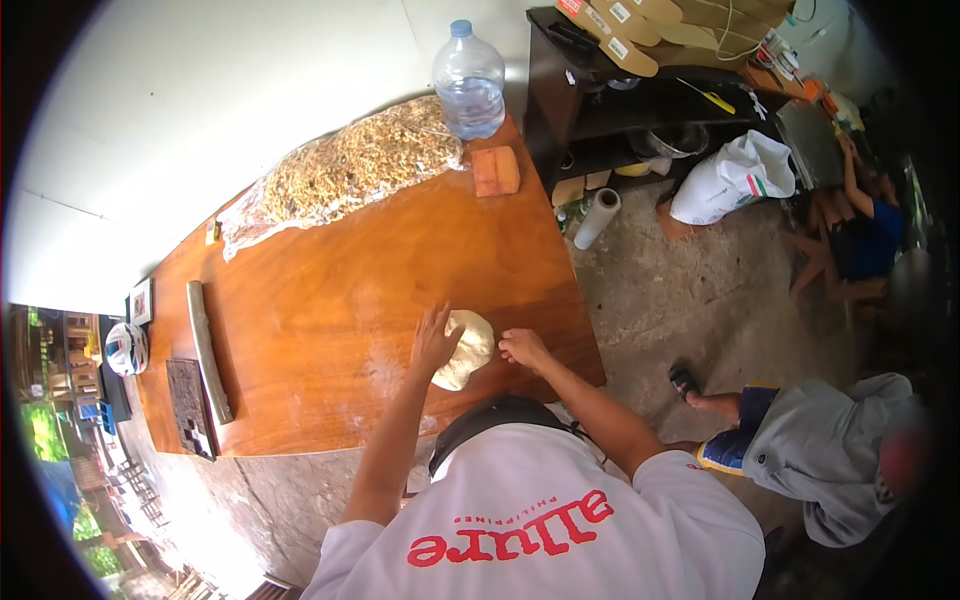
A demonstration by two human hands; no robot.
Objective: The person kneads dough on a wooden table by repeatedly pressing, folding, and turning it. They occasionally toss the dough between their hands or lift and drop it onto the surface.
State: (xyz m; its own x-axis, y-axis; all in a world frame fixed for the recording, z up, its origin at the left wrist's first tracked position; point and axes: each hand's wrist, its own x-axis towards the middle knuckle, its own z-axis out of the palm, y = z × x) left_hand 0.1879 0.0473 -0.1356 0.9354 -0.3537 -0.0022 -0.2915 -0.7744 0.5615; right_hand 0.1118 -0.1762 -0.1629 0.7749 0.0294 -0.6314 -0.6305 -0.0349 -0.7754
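A pale lump of dough (pixel 472 342) lies on the wooden table (pixel 340 290), near its front edge, with a dusting of flour around it. My left hand (pixel 432 342) rests flat on the dough's left side with the fingers spread. My right hand (pixel 522 347) touches the dough's right edge with its fingers curled onto it. Both forearms reach out from my white printed shirt at the bottom of the view.
On the table are a big clear bag of brown flakes (pixel 350 165), a water bottle (pixel 469 80), a small wood block (pixel 495 170), a long wooden stick (pixel 208 350) and a dark carved board (pixel 190 405). A dark shelf (pixel 640 100), white sack (pixel 735 175) and two people (pixel 830 450) are at the right.
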